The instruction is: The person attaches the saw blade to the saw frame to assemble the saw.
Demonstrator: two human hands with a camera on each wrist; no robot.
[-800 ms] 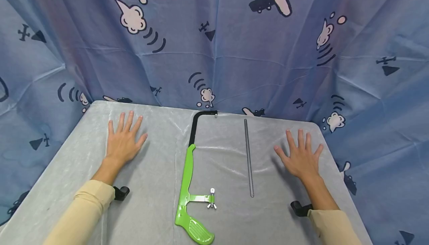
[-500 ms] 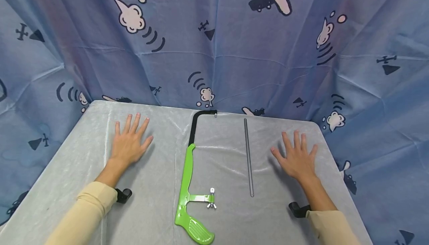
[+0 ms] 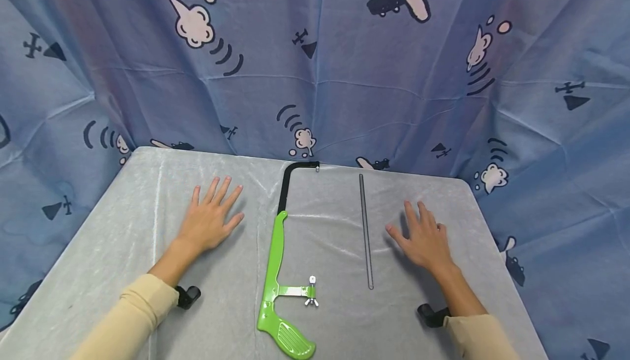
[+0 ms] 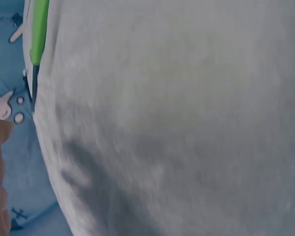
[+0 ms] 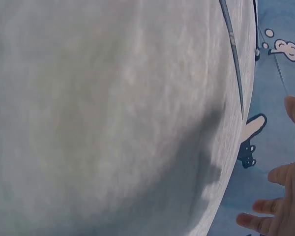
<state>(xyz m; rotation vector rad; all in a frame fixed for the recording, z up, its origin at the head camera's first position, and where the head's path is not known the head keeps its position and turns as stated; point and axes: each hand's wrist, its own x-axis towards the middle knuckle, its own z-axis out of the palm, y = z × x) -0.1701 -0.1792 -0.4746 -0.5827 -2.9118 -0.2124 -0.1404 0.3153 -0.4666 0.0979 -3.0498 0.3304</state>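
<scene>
Nothing is held by either hand. On the left hand, the fingers are spread wide and straight; on the right hand, they are spread too, with the outer ones a little bent. The green hacksaw frame is laid flat on the cloth-topped counter, nearer the left hand, and the thin grey hacksaw blade is laid by itself between the frame and the right hand. Because the blade is so thin and flat, it could be missed or just pushed along when it is pinched. Its teeth are too small to be seen, so skin could be scratched or the cloth snagged if the wrong edge is grabbed. The black front bar is set right by the far edge, so it could be shoved over if the frame is bumped forward. If the wing nut is caught by a sleeve, the whole frame could be dragged.
</scene>
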